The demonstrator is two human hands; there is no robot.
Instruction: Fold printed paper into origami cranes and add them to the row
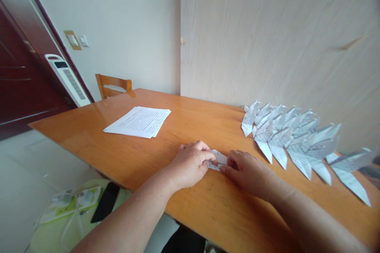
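Head view: left hand (191,163) and right hand (247,172), fingers bent, grip small folded paper (220,159) on table (190,120); printed stack (138,121) at 10 o'clock, folded shapes (298,140) at 2.

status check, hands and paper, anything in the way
Left hand and right hand both on small folded paper, flat on table. Folded paper shapes off to the right, not blocking.
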